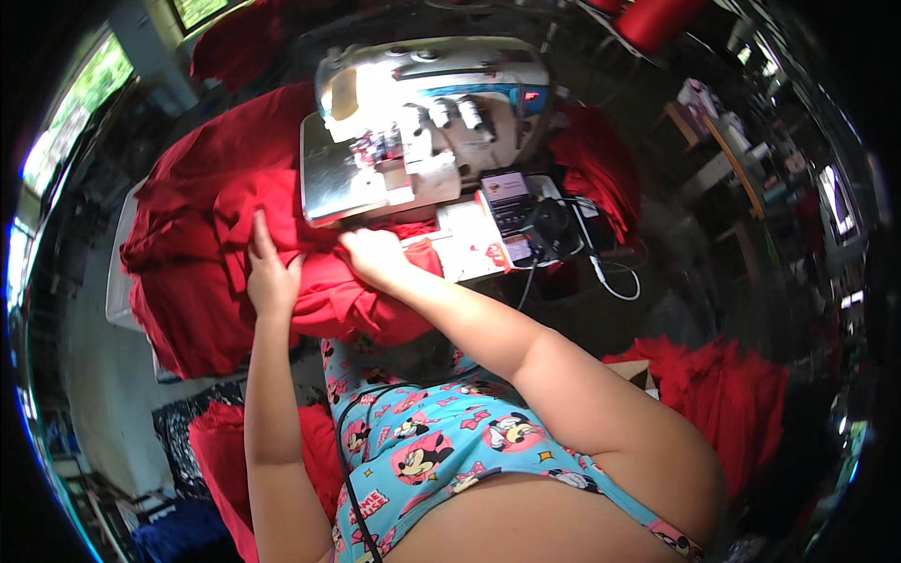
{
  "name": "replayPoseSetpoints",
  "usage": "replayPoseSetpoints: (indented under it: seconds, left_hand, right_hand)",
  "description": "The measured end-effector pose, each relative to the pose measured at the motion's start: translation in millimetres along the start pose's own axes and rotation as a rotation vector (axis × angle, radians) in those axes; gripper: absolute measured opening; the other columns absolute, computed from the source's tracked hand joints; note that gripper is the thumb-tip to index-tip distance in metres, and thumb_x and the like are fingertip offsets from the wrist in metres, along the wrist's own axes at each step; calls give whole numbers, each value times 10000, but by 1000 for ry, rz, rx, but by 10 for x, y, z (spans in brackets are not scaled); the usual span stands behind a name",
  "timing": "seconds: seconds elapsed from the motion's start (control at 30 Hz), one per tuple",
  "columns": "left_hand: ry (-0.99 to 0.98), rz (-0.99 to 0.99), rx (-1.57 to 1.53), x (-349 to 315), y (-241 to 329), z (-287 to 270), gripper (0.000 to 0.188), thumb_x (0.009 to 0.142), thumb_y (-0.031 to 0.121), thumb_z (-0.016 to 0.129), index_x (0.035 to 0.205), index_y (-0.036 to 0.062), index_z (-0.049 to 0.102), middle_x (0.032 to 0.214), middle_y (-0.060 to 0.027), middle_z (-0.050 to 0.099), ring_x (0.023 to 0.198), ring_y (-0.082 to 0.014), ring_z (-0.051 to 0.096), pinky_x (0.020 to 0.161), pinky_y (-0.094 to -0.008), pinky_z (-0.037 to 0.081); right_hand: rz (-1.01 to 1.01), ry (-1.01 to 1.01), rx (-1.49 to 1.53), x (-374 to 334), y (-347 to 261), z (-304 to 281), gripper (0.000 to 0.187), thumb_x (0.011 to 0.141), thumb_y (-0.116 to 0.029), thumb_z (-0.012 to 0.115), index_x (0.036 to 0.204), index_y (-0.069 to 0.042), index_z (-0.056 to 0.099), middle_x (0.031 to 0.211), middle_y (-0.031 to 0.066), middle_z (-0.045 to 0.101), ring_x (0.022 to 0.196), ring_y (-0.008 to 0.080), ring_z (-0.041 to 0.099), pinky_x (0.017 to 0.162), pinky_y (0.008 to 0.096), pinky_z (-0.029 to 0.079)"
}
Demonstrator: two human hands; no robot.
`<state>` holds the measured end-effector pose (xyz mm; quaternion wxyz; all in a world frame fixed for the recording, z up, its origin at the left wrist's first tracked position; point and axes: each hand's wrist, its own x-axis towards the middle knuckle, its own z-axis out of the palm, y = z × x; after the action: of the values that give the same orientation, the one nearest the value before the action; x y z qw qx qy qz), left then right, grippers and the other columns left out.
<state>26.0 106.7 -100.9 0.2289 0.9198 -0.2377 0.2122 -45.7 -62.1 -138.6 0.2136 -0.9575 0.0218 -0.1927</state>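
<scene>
Red cloth (pixel 188 244) lies in loose folds over the left side of the sewing table and hangs down at the front. On it rests my left hand (pixel 273 277), with a finger stretched forward and the thumb apart. My right hand (pixel 375 259) is closed on a fold of the same cloth, its fingertips partly hidden, close to the front corner of the sewing machine's metal plate. The white sewing machine (pixel 450 141) stands just beyond both hands, its lamp glaring. Its needle area is too bright to make out.
A phone (pixel 507 202) and a black round device (pixel 554 223) with a white cable (pixel 601 267) lie right of the machine. More red cloth is heaped behind the machine's right end, at lower right (pixel 718 403) and at lower left (pixel 221 450).
</scene>
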Motion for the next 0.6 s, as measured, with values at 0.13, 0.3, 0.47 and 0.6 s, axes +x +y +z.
replayPoseSetpoints:
  seconds: [0.13,0.3,0.47,0.6]
  left_hand:
    - [-258,-90,-47,165,22,-120,1009,701,277,779,1464,217,122,1075,-221,562,887,-359,619,729,-467,511]
    - [-227,55,-62,138,184,-538,868,688,255,784,1411,200,308,1169,-141,513,1053,-320,535,857,-436,463]
    - [109,146,128,-138,-26,-1054,668,754,288,742,1339,197,434,1283,-120,400,1211,-332,388,993,-497,311]
    - [207,214,4,-75,-75,-1060,519,808,274,699,1274,175,492,1233,-121,422,1179,-318,402,974,-476,324]
  right_hand:
    - [16,31,-16,-22,-13,-110,232,834,-289,573,901,-71,609,871,155,634,780,318,642,688,428,513]
    - [-226,296,-79,-423,43,-882,344,759,-355,689,946,-70,645,870,130,641,769,281,629,695,404,497]
    - [247,533,164,-551,878,-2372,115,854,-110,588,809,-27,654,787,119,658,710,236,637,639,337,488]
    - [404,248,-19,-1006,2555,-3112,175,764,-130,719,848,19,683,767,157,682,708,208,668,659,310,509]
